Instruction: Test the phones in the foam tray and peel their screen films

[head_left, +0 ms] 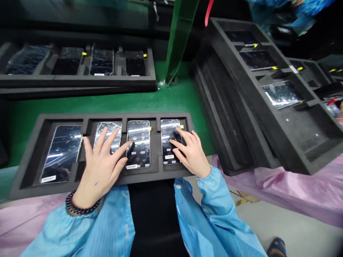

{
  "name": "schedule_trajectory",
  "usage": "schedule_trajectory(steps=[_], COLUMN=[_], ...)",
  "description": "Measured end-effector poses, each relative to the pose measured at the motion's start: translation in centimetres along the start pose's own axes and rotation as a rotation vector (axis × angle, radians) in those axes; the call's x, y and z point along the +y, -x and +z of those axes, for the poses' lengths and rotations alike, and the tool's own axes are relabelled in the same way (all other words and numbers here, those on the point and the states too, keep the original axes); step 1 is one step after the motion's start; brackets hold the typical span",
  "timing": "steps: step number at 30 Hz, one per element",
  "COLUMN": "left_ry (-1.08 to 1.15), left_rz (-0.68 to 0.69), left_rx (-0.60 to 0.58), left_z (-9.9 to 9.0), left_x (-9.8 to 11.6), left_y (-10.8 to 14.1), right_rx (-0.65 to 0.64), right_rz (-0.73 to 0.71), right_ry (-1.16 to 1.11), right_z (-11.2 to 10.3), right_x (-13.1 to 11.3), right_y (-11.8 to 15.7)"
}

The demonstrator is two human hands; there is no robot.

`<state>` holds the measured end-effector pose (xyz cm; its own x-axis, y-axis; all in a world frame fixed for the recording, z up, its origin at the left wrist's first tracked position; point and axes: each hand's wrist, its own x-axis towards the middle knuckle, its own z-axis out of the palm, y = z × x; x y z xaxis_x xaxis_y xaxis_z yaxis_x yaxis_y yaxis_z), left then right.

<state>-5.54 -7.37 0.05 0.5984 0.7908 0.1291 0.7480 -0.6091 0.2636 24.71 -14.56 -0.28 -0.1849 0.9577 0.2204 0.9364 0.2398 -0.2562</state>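
A black foam tray [107,117] lies in front of me, its compartments holding several flat glossy phone screens. My left hand [100,166] is spread palm down over the second phone screen [117,129] from the left, partly hiding it. Its index finger reaches the edge of the third phone screen [142,142]. Left of that hand rests a larger-looking phone screen [63,150] with a white label. Over the rightmost phone screen [169,130], which has a yellow tab, my right hand [193,151] has its fingers apart, the tips on or just above the glass.
Behind is another foam tray [107,82] of phone screens. At the right stands a stack of foam trays [235,78], the top one holding screens. A green post [179,39] rises from the green table [160,101]. Someone's blue sleeve [308,16] shows at top right.
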Motion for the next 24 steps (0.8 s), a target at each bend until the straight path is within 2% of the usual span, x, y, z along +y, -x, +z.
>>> schedule_trajectory(steps=[5, 8, 11, 17, 21, 24], left_ry=[-0.001, -0.04, -0.035, -0.001, -0.005, -0.001], left_rz=[-0.049, -0.039, -0.008, 0.029, 0.05, 0.053], left_rx=[-0.031, -0.074, -0.066, -0.087, -0.047, -0.104], left_z=[0.6, 0.7, 0.9, 1.3, 1.2, 1.3], left_x=[0.0, 0.3, 0.8, 1.3, 1.4, 1.9], left_y=[0.5, 0.4, -0.1, -0.5, -0.4, -0.8], right_rx=[0.01, -0.027, -0.029, 0.086, 0.091, 0.093], right_rz=[-0.046, -0.08, -0.068, -0.021, -0.004, -0.006], right_ry=[0.001, 0.016, 0.001, -0.057, -0.07, -0.089], right_z=[0.2, 0.4, 0.3, -0.7, -0.7, -0.5], right_x=[-0.3, -0.6, -0.7, -0.4, -0.3, -0.2], right_y=[-0.6, -1.0, -1.1, 0.4, 1.6, 1.9])
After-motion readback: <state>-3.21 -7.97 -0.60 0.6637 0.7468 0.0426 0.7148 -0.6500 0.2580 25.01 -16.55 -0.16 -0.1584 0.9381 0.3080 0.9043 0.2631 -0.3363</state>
